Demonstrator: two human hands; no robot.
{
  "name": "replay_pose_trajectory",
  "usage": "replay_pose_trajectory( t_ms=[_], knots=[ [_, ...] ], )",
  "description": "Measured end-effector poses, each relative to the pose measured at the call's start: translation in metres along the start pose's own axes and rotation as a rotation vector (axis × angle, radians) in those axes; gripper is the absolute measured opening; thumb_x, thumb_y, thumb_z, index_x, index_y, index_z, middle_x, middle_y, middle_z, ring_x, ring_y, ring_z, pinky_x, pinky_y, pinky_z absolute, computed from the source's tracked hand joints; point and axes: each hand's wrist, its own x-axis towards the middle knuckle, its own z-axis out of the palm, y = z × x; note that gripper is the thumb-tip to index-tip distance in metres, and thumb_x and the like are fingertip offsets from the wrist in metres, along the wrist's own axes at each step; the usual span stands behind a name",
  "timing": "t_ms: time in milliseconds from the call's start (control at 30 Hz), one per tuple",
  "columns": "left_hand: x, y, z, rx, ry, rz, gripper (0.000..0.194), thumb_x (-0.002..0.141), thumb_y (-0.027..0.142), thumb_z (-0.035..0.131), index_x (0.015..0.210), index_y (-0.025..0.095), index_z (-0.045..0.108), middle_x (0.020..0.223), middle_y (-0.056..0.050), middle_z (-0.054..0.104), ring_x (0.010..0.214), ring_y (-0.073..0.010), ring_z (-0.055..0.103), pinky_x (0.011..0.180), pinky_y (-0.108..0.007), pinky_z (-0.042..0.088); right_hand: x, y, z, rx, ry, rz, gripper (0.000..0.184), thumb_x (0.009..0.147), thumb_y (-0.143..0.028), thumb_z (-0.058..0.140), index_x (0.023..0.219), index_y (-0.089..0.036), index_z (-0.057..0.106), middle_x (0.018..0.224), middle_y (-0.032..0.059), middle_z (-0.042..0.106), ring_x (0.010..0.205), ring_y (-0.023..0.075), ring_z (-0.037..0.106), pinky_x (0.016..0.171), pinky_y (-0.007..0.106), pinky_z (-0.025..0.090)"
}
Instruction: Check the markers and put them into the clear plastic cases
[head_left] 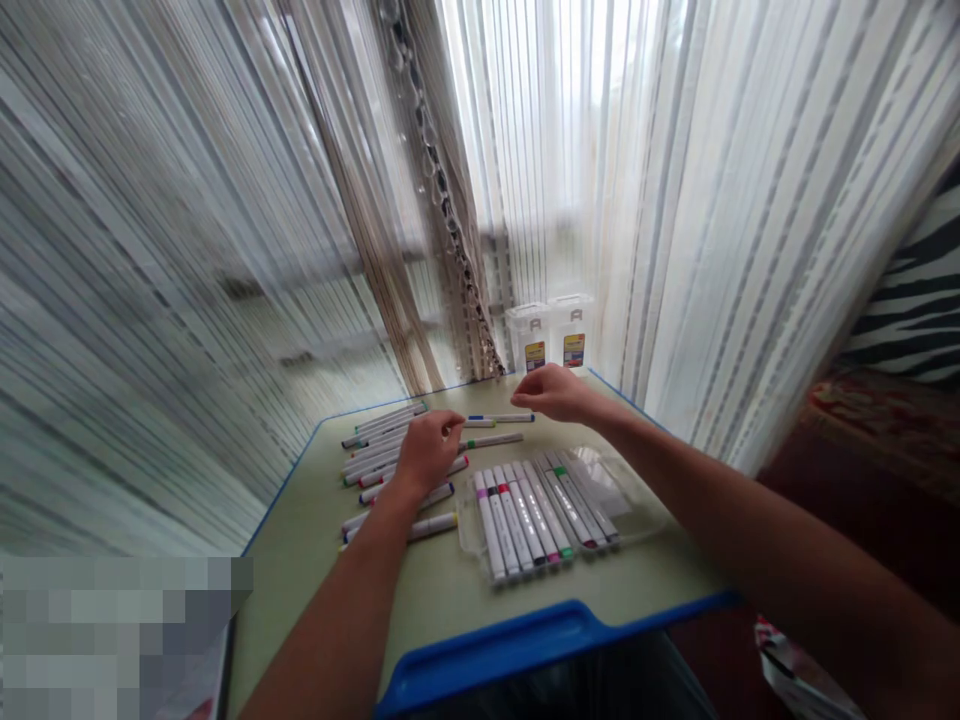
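Note:
My left hand [431,445] is closed, its fingers curled in over the right ends of a stack of loose white markers [381,440]. Whether it grips one of them is hidden. Close by its fingertips lie a marker with a green band [491,440] and a blue-banded marker [501,417]. My right hand [553,393] hovers just above the blue-banded marker's right end, fingers pinched together with nothing showing between them. Nearer to me, a clear plastic case [469,535] lies opened flat, with a row of markers [529,515] side by side in it.
Two upright clear cases with yellow labels [534,335] [573,330] stand at the table's back edge. String curtains [585,150] hang right behind. The pale table [300,560] has a raised blue front rim [495,645]. More loose markers [433,527] lie beside my left forearm.

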Motion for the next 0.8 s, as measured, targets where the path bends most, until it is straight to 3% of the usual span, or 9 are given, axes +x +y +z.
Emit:
replay_pose_trajectory(
  t_ms=[167, 333, 667, 800],
  knots=[
    [0.001, -0.005, 0.004, 0.046, -0.121, 0.062, 0.021, 0.086, 0.021, 0.06, 0.092, 0.017, 0.079, 0.093, -0.009, 0.079, 0.089, -0.0237, 0.07, 0.089, -0.035, 0.051, -0.017, 0.012, 0.009, -0.041, 0.018, -0.061, 0.016, 0.082, -0.028, 0.07, 0.083, -0.017, 0.082, 0.076, 0.0046, 0.077, 0.068, 0.0155, 0.065, 0.063, 0.025, 0.045],
    [0.002, -0.008, 0.008, 0.061, -0.206, 0.09, 0.024, 0.086, 0.025, 0.06, 0.087, 0.017, 0.082, 0.09, -0.012, 0.077, 0.086, -0.0251, 0.068, 0.089, -0.037, 0.05, -0.022, 0.019, 0.013, -0.121, -0.066, -0.121, 0.016, 0.081, -0.028, 0.07, 0.086, -0.019, 0.083, 0.076, 0.0045, 0.077, 0.066, 0.0158, 0.063, 0.063, 0.026, 0.044],
    [0.004, -0.001, 0.013, 0.12, -0.224, 0.151, 0.019, 0.088, 0.023, 0.062, 0.088, 0.017, 0.079, 0.09, -0.011, 0.074, 0.089, -0.0261, 0.066, 0.088, -0.037, 0.049, -0.021, 0.023, 0.012, -0.183, -0.074, -0.116, 0.019, 0.085, -0.029, 0.067, 0.088, -0.02, 0.083, 0.08, 0.0043, 0.078, 0.069, 0.0166, 0.065, 0.065, 0.027, 0.043],
    [0.004, 0.011, 0.015, 0.058, -0.141, 0.156, 0.02, 0.093, 0.023, 0.055, 0.095, 0.013, 0.072, 0.093, -0.012, 0.073, 0.091, -0.027, 0.064, 0.085, -0.037, 0.047, -0.022, 0.022, 0.013, -0.133, -0.097, -0.158, 0.026, 0.087, -0.037, 0.067, 0.095, -0.018, 0.082, 0.08, 0.0054, 0.077, 0.068, 0.0156, 0.063, 0.063, 0.026, 0.043]
  ],
)
